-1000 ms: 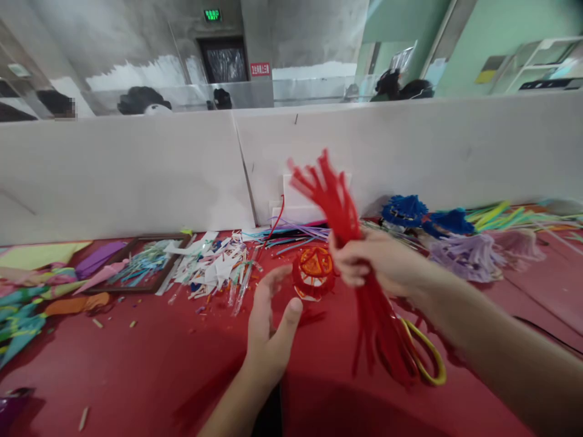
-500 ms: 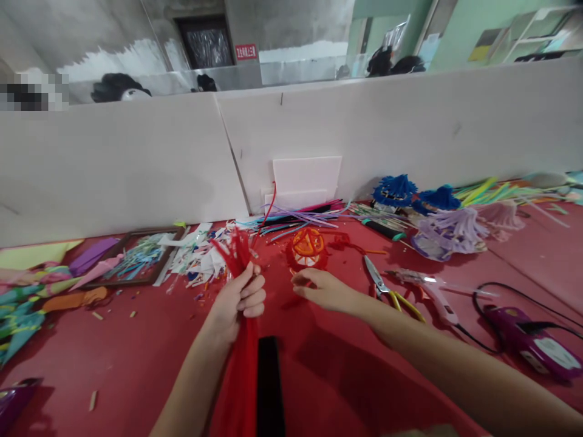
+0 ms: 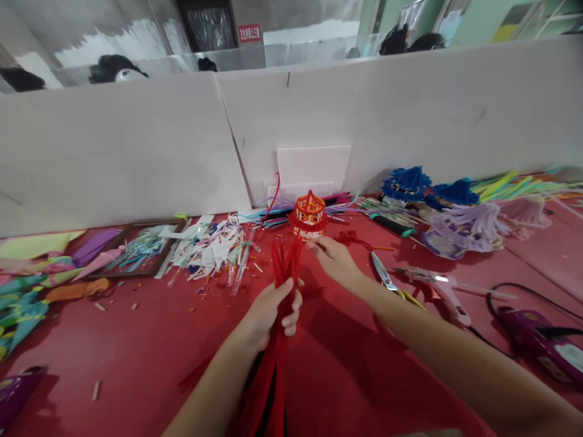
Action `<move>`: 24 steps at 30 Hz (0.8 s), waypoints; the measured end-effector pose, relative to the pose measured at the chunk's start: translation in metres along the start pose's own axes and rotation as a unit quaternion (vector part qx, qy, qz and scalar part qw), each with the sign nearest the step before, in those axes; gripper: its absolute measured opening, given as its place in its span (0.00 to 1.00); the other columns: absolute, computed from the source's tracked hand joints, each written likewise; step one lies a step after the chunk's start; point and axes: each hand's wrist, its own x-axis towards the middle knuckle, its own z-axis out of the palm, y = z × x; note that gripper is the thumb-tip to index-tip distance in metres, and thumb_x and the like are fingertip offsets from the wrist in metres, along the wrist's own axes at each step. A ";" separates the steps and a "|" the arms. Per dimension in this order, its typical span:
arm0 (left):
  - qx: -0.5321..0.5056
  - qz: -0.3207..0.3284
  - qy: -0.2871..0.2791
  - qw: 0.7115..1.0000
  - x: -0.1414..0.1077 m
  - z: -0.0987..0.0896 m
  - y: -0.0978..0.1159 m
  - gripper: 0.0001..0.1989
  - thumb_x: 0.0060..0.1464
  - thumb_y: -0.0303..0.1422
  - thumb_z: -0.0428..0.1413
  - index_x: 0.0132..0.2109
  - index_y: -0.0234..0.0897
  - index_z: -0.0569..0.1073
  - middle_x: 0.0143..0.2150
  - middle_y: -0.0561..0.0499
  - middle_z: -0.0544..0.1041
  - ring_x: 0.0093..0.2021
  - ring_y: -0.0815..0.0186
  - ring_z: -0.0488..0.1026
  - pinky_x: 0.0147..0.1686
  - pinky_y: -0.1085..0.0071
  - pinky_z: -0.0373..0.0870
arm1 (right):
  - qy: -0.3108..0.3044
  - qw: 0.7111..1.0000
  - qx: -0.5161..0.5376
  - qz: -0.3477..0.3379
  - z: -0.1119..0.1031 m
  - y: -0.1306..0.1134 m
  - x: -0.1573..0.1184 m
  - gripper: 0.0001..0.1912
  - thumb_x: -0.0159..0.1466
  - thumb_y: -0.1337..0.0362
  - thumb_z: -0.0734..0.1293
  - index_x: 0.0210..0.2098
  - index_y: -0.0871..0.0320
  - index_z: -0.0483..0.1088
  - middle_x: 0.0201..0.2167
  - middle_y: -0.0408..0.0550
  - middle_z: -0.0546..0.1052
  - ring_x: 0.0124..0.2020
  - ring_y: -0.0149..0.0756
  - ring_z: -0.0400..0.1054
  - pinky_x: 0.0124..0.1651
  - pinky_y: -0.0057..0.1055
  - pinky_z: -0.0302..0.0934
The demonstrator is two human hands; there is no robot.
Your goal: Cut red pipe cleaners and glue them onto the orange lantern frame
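Note:
My left hand [image 3: 276, 309] is closed around a bundle of red pipe cleaners [image 3: 286, 261]. Their tips fan out above the fist and the long ends hang down toward me. Just beyond the tips stands a small red and orange lantern-like model [image 3: 310, 212], upright, with a pointed top and white parts at its lower section. My right hand [image 3: 337, 261] has its fingertips pinched at the model's lower edge; the bundle's tips overlap that area. Right of the model lies a twisted red pipe cleaner [image 3: 353, 238].
Scissors [image 3: 385, 273], a pink glue gun [image 3: 449, 297] and a purple corded device [image 3: 542, 346] lie right. Blue tasselled models [image 3: 406, 184] and lilac ones [image 3: 464, 227] stand behind. Paper scraps [image 3: 212, 246] and a framed tray [image 3: 175, 246] lie left. A white partition [image 3: 136, 152] runs across the back.
My left hand has moved right with the red pipe cleaners, closer to the model. The model has gone from tilted to upright, with my right fingers at its base. The view has shifted slightly.

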 end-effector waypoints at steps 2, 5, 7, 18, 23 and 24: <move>0.008 0.009 0.014 1.000 0.006 0.003 -0.013 0.17 0.49 0.44 0.59 0.32 0.35 0.66 0.20 0.60 0.64 0.12 0.80 0.53 0.12 0.80 0.56 | 0.003 0.998 0.053 0.030 0.005 0.002 -0.025 0.22 0.66 0.51 0.52 0.32 0.59 0.69 0.32 0.52 0.76 0.34 0.38 0.71 0.41 0.37 0.65; 0.025 0.015 0.035 0.999 0.013 0.006 -0.033 0.21 0.44 0.47 0.61 0.27 0.35 0.62 0.20 0.59 0.66 0.12 0.80 0.54 0.11 0.80 0.55 | -0.032 0.991 0.115 0.060 0.012 0.006 -0.064 0.22 0.62 0.46 0.59 0.28 0.59 0.68 0.23 0.46 0.74 0.26 0.35 0.70 0.33 0.32 0.65; 0.039 0.016 0.042 0.998 0.016 0.008 -0.045 0.21 0.43 0.46 0.62 0.29 0.34 0.64 0.22 0.58 0.69 0.13 0.79 0.57 0.11 0.80 0.56 | -0.051 0.985 0.148 0.078 0.014 0.011 -0.081 0.19 0.58 0.47 0.65 0.27 0.58 0.66 0.20 0.42 0.73 0.22 0.32 0.68 0.29 0.30 0.63; 0.093 0.043 0.047 0.994 0.018 0.011 -0.071 0.20 0.51 0.48 0.56 0.36 0.33 0.68 0.25 0.51 0.76 0.11 0.79 0.57 0.11 0.80 0.53 | -0.029 0.923 0.349 0.156 0.011 0.026 -0.099 0.13 0.55 0.57 0.70 0.34 0.57 0.66 0.20 0.37 0.71 0.18 0.26 0.64 0.23 0.25 0.58; 0.146 0.036 0.016 0.988 0.015 0.009 -0.072 0.20 0.52 0.49 0.55 0.37 0.34 0.68 0.19 0.55 0.72 0.10 0.78 0.55 0.11 0.80 0.51 | -0.086 0.896 0.403 0.168 0.016 0.027 -0.103 0.14 0.56 0.57 0.71 0.32 0.56 0.63 0.17 0.36 0.69 0.13 0.27 0.63 0.17 0.23 0.54; 0.150 0.038 0.016 0.988 0.015 0.009 -0.072 0.20 0.52 0.49 0.54 0.36 0.34 0.68 0.18 0.55 0.72 0.10 0.77 0.55 0.11 0.79 0.51 | -0.081 0.895 0.405 0.167 0.016 0.026 -0.104 0.14 0.56 0.58 0.71 0.31 0.56 0.62 0.17 0.35 0.69 0.13 0.26 0.63 0.17 0.22 0.53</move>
